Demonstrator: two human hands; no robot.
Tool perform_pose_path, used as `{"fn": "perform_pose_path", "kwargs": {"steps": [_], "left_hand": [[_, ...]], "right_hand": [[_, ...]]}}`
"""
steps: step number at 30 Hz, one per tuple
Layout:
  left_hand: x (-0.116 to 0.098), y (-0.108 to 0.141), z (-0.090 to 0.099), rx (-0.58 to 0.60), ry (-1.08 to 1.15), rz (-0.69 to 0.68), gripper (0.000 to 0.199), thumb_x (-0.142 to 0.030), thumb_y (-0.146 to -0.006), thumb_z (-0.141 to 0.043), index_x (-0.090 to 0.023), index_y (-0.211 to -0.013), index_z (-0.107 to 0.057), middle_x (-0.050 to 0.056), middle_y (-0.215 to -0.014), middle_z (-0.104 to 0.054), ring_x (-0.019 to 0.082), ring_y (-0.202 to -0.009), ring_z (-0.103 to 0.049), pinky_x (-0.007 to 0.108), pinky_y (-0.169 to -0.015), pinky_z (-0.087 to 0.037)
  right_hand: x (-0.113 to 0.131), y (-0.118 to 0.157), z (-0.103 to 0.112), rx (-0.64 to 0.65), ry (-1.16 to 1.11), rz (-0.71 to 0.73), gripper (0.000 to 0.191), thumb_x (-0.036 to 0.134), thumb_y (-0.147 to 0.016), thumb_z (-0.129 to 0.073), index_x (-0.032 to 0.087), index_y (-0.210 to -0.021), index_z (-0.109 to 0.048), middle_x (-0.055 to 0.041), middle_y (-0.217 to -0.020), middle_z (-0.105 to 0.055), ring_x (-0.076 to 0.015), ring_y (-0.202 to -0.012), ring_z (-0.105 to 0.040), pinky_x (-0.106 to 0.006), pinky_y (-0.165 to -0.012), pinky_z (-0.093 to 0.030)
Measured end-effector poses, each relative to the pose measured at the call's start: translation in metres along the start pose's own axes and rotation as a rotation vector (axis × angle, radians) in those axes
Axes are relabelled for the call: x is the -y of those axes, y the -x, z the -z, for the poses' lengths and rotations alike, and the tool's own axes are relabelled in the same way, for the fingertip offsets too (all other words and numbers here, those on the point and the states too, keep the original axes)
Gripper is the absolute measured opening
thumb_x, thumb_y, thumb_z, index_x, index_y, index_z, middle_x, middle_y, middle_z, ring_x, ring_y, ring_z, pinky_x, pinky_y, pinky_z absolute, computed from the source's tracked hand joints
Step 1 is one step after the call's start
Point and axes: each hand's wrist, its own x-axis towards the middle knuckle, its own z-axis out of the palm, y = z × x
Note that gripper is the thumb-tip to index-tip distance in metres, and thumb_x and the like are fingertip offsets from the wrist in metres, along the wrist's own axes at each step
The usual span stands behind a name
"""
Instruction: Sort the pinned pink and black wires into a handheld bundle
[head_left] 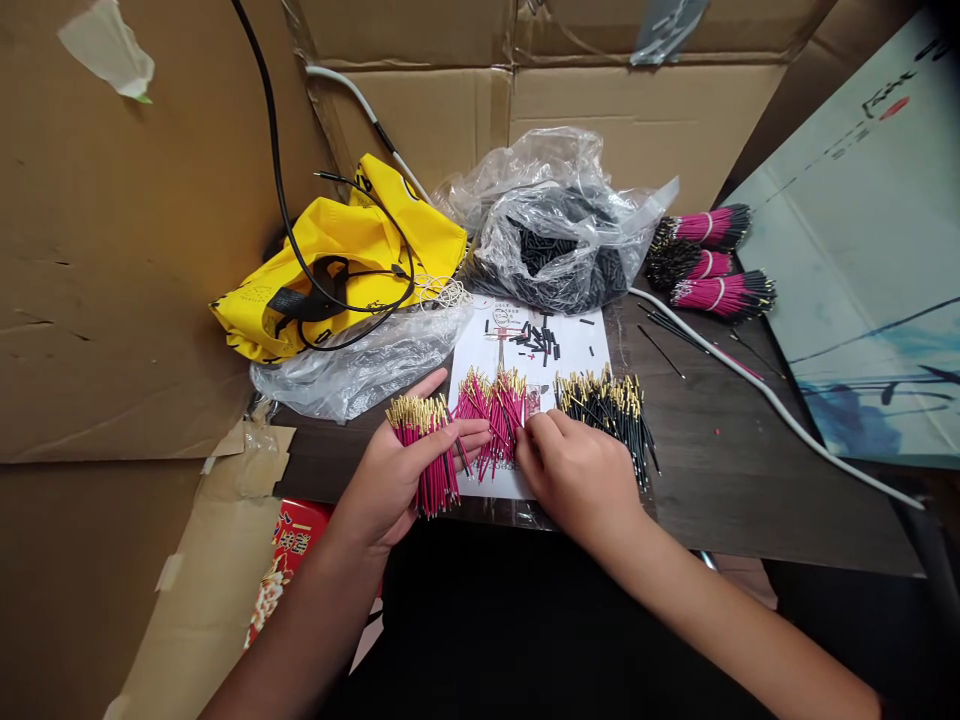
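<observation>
My left hand (390, 480) cradles a thick bundle of pink wires (427, 460) with gold tips at the top, its thumb across them and its other fingers stretched out behind. A few black wires show at the bundle's right side. Just to the right, a loose pile of pink wires (495, 415) lies on a printed white sheet (469, 345). My right hand (581, 470) is closed at that pile's right edge, fingertips pressed together; what they pinch, if anything, is hidden. Behind its knuckles lies a pile of black wires (619, 415) with gold tips.
Short black sleeve pieces (540, 340) are scattered on the sheet. A clear bag (555, 240) of black pieces stands behind, beside a yellow bag (330, 260) and black cable (274, 150). At right are tied pink-and-black bundles (724, 293), a white cable (795, 420) and a leaning panel (862, 250).
</observation>
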Motion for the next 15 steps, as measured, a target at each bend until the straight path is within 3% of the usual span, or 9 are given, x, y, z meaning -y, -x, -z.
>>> {"fn": "perform_pose_path", "kwargs": {"steps": [7,15], "left_hand": [[-0.0001,-0.0017,0.0008,-0.003,-0.003,0.005,0.082,-0.012,-0.087,-0.069,-0.025,-0.156,-0.027,0.015,-0.102,-0.077,0.021,-0.096,-0.075,0.032,-0.090,-0.061],[0.0003,-0.0026,0.0010,0.002,0.009,0.009,0.083,-0.011,-0.086,-0.070,-0.023,-0.157,-0.027,0.015,-0.102,-0.077,0.021,-0.093,-0.076,0.031,-0.089,-0.061]], "right_hand": [[-0.0022,0.0016,0.0042,-0.039,-0.058,-0.005,0.028,0.026,-0.097,-0.049,0.018,-0.070,-0.055,-0.0007,-0.064,-0.056,-0.0124,-0.055,-0.051,-0.033,-0.054,-0.030],[0.0011,-0.0006,0.0066,0.072,-0.114,-0.017,0.020,0.028,-0.096,-0.049,0.018,-0.081,-0.057,-0.0018,-0.074,-0.060,-0.0124,-0.057,-0.052,-0.033,-0.052,-0.026]]}}
